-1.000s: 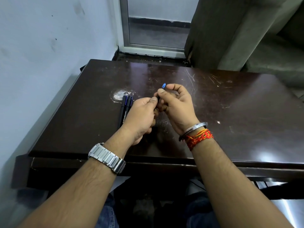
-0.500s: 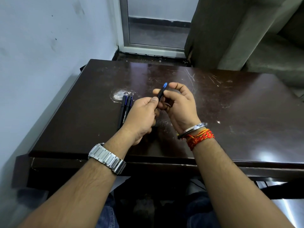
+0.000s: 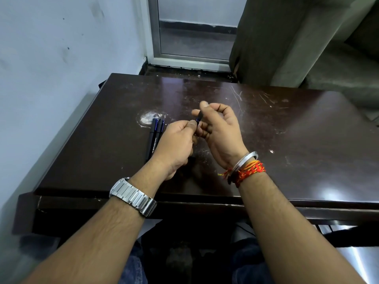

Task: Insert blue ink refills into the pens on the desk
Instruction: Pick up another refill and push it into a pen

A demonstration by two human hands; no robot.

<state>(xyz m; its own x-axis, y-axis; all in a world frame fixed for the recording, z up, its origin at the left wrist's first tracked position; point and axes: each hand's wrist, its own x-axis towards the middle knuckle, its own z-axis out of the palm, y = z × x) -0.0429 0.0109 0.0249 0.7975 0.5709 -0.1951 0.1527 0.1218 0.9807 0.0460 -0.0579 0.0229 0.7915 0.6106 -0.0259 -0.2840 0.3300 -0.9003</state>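
Two hands: both are up over the desk [image 3: 287,140], close together.
Right hand [image 3: 223,128]: thumb and first finger pinch a small dark pen [image 3: 198,117] with a blue end.
Left hand [image 3: 176,142]: curled, its thumb tip touches the pen's blue end.
Other pens [image 3: 154,136]: two lie side by side on the desk, just left of the left hand.
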